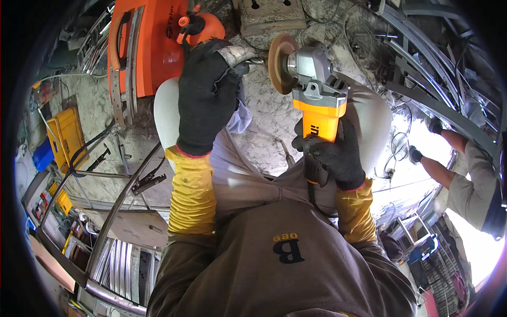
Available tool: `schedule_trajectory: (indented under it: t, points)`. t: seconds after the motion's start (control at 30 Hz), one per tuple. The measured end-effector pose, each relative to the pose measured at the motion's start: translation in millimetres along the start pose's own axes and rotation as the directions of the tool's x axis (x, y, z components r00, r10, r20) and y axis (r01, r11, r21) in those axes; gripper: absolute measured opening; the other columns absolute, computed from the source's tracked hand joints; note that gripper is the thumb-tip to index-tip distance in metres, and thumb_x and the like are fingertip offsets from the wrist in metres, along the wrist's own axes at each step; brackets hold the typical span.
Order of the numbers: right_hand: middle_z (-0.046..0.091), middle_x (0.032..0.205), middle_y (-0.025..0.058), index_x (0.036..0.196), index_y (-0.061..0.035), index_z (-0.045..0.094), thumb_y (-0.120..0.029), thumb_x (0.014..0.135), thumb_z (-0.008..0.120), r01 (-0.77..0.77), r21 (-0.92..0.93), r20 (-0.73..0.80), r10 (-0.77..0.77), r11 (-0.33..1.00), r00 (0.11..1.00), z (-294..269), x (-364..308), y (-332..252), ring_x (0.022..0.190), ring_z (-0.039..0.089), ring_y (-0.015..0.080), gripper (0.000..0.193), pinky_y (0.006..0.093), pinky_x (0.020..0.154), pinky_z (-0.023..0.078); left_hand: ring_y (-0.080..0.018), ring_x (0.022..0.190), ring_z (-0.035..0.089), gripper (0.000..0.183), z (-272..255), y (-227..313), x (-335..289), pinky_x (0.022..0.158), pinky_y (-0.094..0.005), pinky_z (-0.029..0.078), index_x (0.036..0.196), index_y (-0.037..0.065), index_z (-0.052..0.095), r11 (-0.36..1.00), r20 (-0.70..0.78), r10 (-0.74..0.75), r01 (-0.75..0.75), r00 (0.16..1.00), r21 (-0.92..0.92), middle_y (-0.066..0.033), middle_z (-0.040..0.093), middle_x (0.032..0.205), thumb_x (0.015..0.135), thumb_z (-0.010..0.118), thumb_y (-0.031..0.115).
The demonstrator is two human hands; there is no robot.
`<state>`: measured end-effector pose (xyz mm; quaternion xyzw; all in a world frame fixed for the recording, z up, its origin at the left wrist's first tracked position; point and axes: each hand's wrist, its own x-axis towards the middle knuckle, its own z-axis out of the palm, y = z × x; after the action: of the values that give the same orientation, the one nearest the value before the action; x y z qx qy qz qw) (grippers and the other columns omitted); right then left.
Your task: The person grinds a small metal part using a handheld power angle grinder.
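Note:
In my right hand (340, 158), gloved in black, is a yellow and grey angle grinder (319, 113), gripped by its body with the head pointing away from me. Its brown disc (278, 63) stands on edge, facing left. My left hand (203, 100), also in a black glove, is closed around a small curved, greyish metal piece (237, 54). A thin shiny tip (256, 61) sticks out from there toward the disc, very close to it; whether they touch I cannot tell. Below the left glove hangs a pale cloth (240, 117).
An orange case (150, 47) and an orange spray bottle (206, 29) stand beyond my left hand. Metal bars (422, 58) lie at the far right. A co-worker's gloved hands and arms (449, 169) reach in at right. Bent metal tubing (113, 222) stands at left.

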<state>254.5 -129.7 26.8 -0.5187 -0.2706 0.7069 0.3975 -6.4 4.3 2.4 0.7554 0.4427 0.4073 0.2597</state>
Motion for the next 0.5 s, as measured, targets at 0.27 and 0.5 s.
schedule_trajectory:
  t: [0.27, 0.5]
  points:
    - [0.071, 0.120, 0.0208, 0.149, 0.0021, 0.047, 0.002, 0.090, 0.077, -0.004, 0.026, 0.010, 0.004, 1.000, 1.000, 5, 1, -4, 0.100, 0.076, 0.0326, 0.066, 0.0455, 0.090, 0.063, -0.0347, 0.112, 0.069, 0.023, -2, 2, 2, 0.100, -0.0415, 0.054, 0.115, 0.005, 0.076, 0.999, 0.008, 0.035, -0.036, 0.999, 0.039, -0.0133, 0.073, 0.117, 0.093, 0.071, 0.001]
    - [0.070, 0.109, 0.0112, 0.138, 0.0007, 0.054, 0.001, 0.088, 0.081, -0.013, 0.085, -0.028, 0.015, 0.996, 0.999, 11, 2, -7, 0.092, 0.071, 0.0174, 0.057, 0.0323, 0.080, 0.059, -0.0363, 0.107, 0.067, 0.024, 2, 2, 2, 0.096, -0.0450, 0.051, 0.110, 0.008, 0.077, 1.000, -0.017, -0.003, 0.003, 1.000, -0.015, -0.0125, 0.074, 0.108, 0.087, 0.074, 0.001]
